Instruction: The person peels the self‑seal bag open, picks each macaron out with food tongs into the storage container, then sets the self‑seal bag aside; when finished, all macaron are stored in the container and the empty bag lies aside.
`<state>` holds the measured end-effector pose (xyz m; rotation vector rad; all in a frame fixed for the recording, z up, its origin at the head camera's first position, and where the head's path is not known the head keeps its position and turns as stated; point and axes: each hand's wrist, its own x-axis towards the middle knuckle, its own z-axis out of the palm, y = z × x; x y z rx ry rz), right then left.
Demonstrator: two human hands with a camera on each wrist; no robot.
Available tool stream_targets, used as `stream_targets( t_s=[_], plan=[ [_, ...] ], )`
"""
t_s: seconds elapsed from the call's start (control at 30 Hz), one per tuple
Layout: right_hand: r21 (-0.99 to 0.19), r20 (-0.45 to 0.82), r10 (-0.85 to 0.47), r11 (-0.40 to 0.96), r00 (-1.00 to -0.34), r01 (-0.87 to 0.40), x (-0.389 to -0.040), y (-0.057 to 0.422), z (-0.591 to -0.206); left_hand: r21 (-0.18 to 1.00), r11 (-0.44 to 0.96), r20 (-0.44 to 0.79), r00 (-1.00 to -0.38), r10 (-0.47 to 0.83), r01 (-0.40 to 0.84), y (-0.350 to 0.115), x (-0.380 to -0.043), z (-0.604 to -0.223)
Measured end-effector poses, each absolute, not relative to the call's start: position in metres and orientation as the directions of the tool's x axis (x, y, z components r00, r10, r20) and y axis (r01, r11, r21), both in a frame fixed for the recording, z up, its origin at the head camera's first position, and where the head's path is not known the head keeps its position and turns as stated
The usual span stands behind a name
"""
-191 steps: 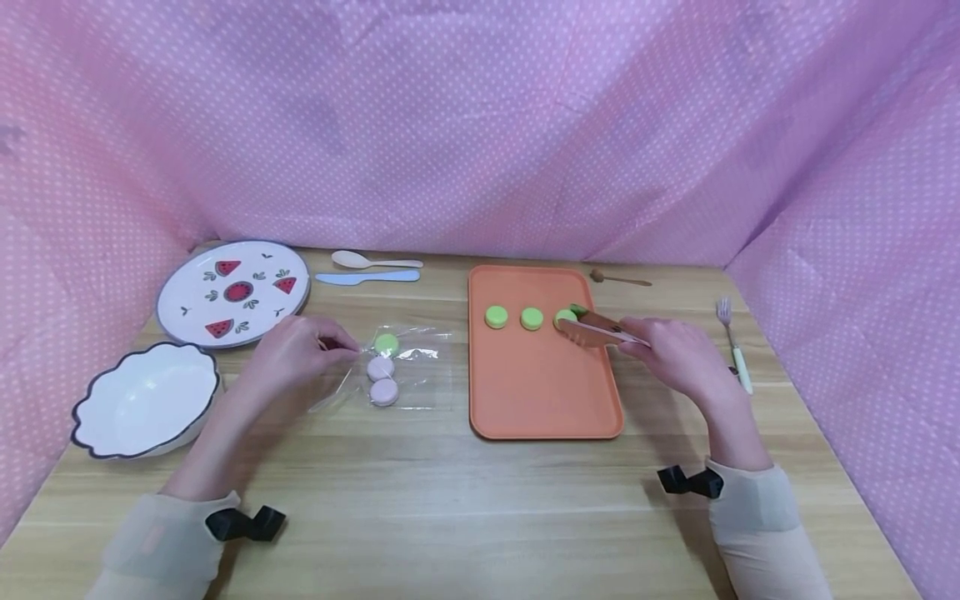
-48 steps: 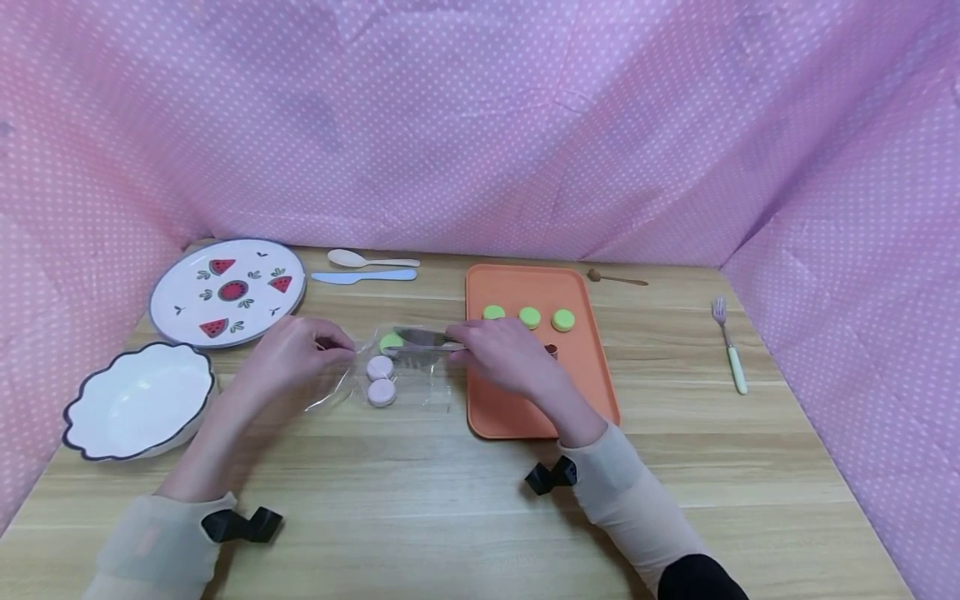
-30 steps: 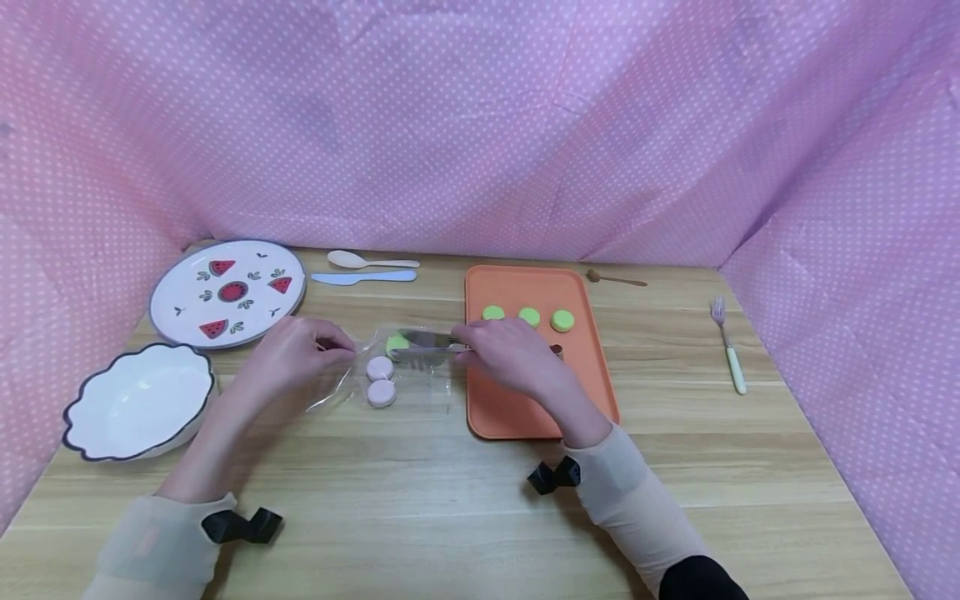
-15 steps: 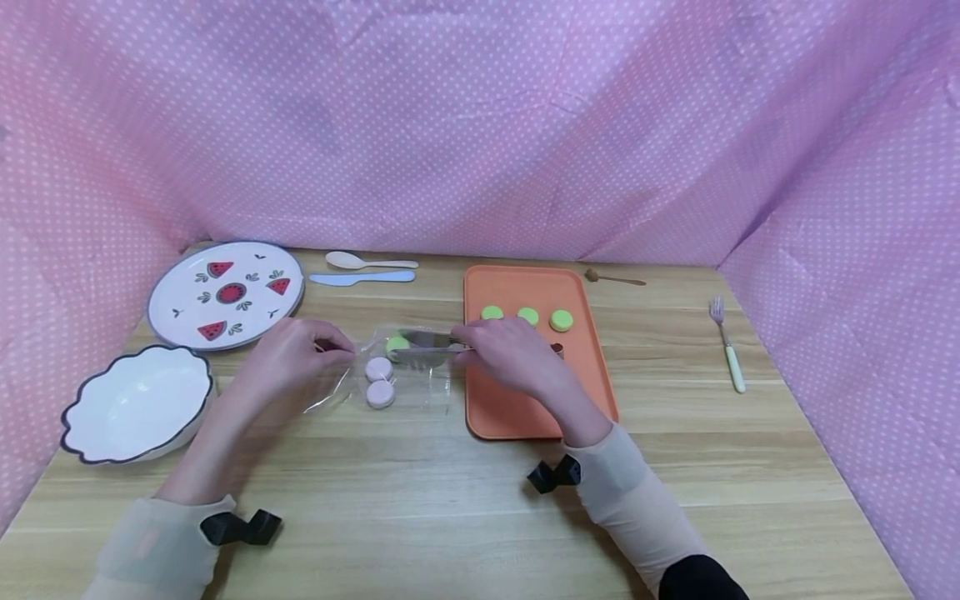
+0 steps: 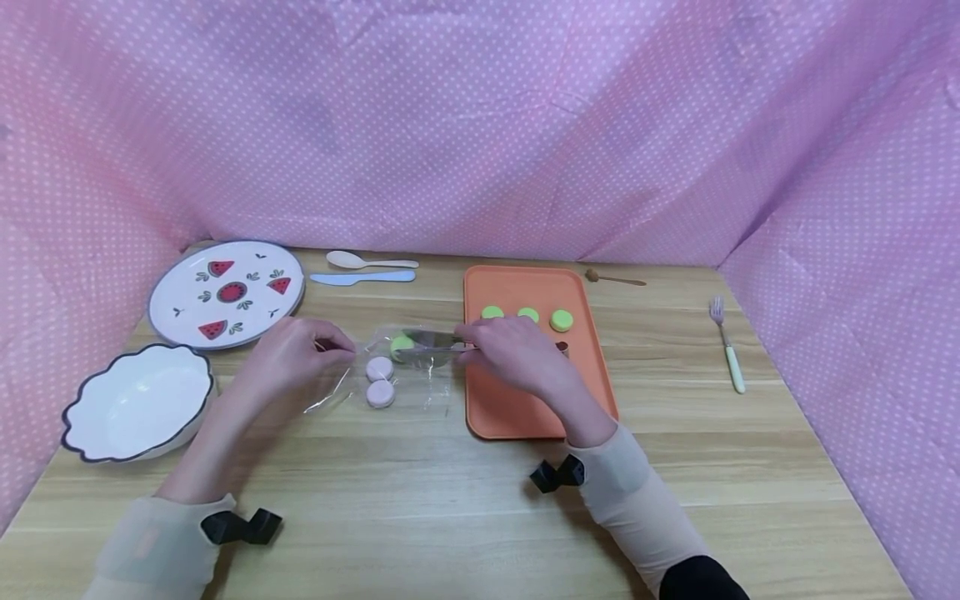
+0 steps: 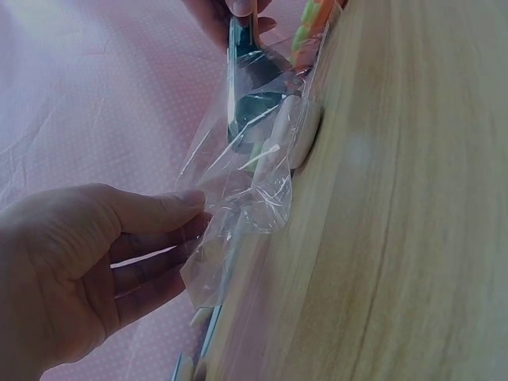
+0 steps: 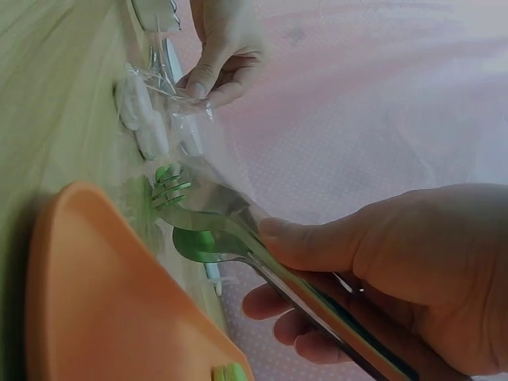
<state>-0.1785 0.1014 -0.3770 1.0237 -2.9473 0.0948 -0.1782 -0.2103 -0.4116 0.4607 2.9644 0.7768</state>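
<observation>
My left hand point(image 5: 294, 357) pinches the opening of a clear plastic bag point(image 5: 437, 385) lying on the table. Inside the bag are two lavender macarons point(image 5: 380, 369) and a green macaron point(image 5: 402, 347), roughly in a column. My right hand point(image 5: 517, 354) reaches across the orange tray and grips metal tongs point(image 7: 274, 282), one end fork-shaped and the other spoon-shaped. The tongs' tips are at the green macaron from the right; whether they pinch it is unclear through the plastic. On the orange tray point(image 5: 517, 412), green macarons point(image 5: 561, 321) sit in a row, partly hidden by my right hand.
A watermelon-patterned plate point(image 5: 195, 292) and a white scalloped bowl point(image 5: 138, 404) stand at left. A pale spoon point(image 5: 348, 260) and a blue knife point(image 5: 363, 277) lie behind the bag. A honey dipper-like stick point(image 5: 615, 279) and a green-handled fork point(image 5: 732, 354) lie at right.
My right hand has carried the tongs left from the tray's rightmost green macaron to the bag. The green macaron there has shifted slightly right. My left hand has stayed at the bag's opening.
</observation>
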Motion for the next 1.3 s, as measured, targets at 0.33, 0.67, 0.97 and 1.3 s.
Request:
stream_targets(
  t_s=[0.33, 0.67, 0.97, 1.3],
  plan=[
    [-0.03, 0.008, -0.609, 0.793, -0.793, -0.609, -0.179, 0.104, -0.376, 0.475, 0.83, 0.045, -0.95, 0.31, 0.293, -0.21, -0.18, -0.412],
    [-0.047, -0.001, -0.612, 0.79, -0.791, -0.611, -0.178, 0.103, -0.377, 0.477, 0.836, 0.04, -0.957, 0.288, 0.272, -0.21, -0.179, -0.413],
    [-0.048, 0.025, -0.617, 0.785, -0.786, -0.618, -0.176, 0.11, -0.375, 0.491, 0.837, 0.014, -0.962, 0.272, 0.244, -0.209, -0.177, -0.413],
    [-0.081, 0.071, -0.553, 0.826, -0.83, -0.557, -0.169, 0.145, -0.365, 0.49, 0.839, 0.022, -0.966, 0.259, 0.237, -0.21, -0.178, -0.413]
  ],
)
